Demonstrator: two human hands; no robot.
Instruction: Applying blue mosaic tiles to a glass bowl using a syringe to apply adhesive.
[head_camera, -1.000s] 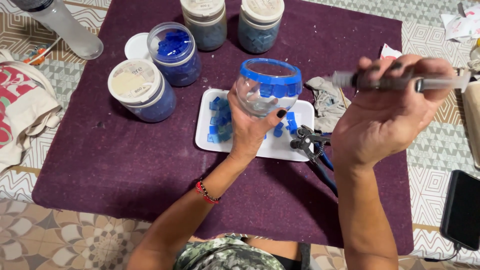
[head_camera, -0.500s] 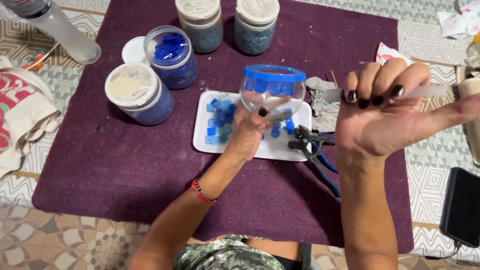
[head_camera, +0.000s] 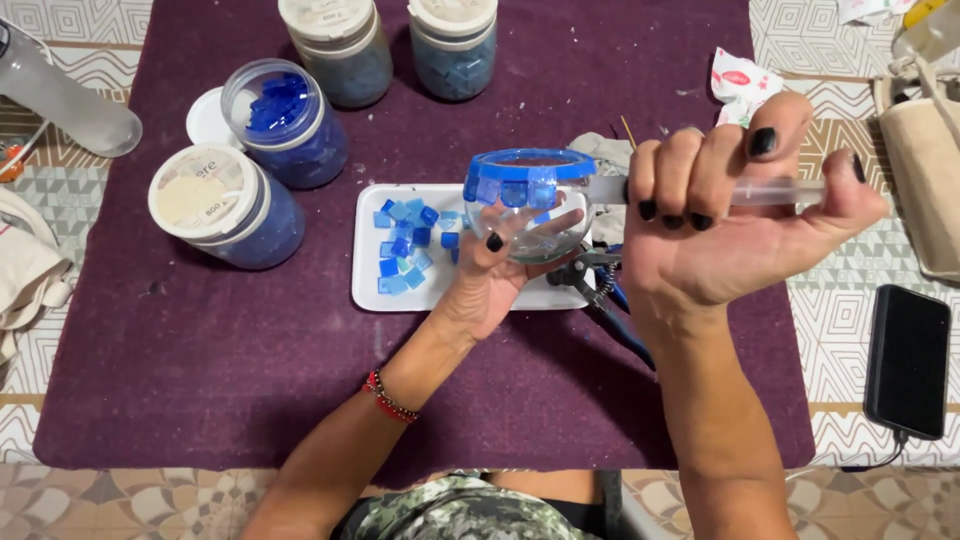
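The right hand (head_camera: 740, 235) has lowered, fist clamped on a clear syringe (head_camera: 775, 190) now aimed at the tile-rimmed glass bowl (head_camera: 530, 200) the left hand (head_camera: 490, 280) clasps mid-tabletop.

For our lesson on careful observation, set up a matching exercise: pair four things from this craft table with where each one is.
Things:
1. Round glass bowl with a blue tile rim
2. Clear plastic syringe
3. Loose blue square tiles
4. Black flat phone

Places:
A. On the white rectangular tray
B. Gripped in the right hand
C. On the patterned surface, off the purple mat
D. Held up by the left hand

Pairs: 1-D, 2-B, 3-A, 4-C
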